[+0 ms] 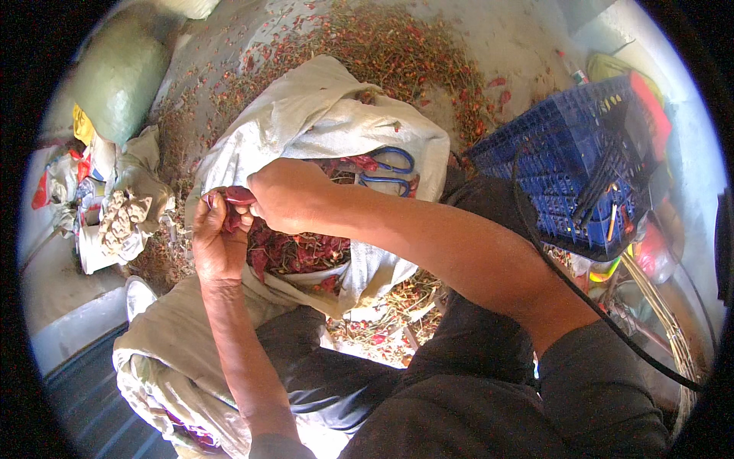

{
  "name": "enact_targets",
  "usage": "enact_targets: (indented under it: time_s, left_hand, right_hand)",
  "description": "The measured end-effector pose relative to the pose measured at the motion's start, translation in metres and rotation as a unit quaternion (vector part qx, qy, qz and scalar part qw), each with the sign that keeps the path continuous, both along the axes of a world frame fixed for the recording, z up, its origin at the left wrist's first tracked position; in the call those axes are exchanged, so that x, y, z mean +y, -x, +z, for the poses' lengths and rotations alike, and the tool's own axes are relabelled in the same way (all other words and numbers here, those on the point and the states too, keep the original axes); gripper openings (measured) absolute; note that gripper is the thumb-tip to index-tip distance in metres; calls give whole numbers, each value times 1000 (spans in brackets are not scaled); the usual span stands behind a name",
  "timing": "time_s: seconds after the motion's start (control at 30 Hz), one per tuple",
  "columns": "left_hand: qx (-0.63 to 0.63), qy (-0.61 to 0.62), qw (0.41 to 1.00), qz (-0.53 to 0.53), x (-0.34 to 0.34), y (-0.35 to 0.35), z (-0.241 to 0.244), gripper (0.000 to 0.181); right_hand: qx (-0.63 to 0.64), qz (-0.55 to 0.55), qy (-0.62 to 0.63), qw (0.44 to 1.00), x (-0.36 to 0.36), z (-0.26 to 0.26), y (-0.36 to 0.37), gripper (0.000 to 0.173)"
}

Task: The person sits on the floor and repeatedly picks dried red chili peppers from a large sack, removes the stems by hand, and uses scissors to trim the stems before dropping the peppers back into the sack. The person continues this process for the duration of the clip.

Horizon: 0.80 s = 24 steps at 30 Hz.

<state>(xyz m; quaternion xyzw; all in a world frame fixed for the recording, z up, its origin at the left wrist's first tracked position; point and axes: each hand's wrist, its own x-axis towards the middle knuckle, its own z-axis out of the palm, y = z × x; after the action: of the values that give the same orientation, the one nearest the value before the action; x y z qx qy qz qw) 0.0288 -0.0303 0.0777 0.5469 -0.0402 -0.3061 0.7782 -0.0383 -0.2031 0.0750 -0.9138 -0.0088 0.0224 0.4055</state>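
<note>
My left hand [221, 244] holds a dried red chili pepper [238, 196] between thumb and fingers, above the left side of an open sack. Closed against the pepper's right end, my right hand [291, 195] pinches it; the exact grip is hidden behind its fingers. Below both hands, the white woven sack [292, 123] has its rim rolled outward. Dried red chilies and stems [301, 252] fill what shows of its inside. Scissors with blue handles [390, 179] lie in the sack beyond my right forearm, their blades out of sight.
Loose stems and chili scraps [395, 51] cover the floor past the sack. A blue plastic crate [565, 160] stands at right, with a black cable [565, 275] hanging nearby. At left are a full green sack [120, 80] and ginger-like roots [123, 221]. Another sack [172, 350] sits lower left.
</note>
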Motion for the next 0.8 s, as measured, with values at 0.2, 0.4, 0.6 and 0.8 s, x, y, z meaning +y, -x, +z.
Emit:
enact_targets:
  time_s: [0.2,0.4,0.6,0.8]
  left_hand:
    - [37,33,998,24,-8,10,3,18]
    - [-129,-195,970,66,-14,15,6,20]
    - [-187,-271,943,44,-11,11,13,22]
    - [-333,-322,886,-20,-11,12,12,24]
  right_hand:
    - [-6,-56,-75,996,7,-5,-9,31]
    - [3,-7,-8,1000,2,4,-3,30]
    - [-11,4,-143,990,-12,11,-14,35]
    - [-106,-54,-90,989,-4,-1,-14,30]
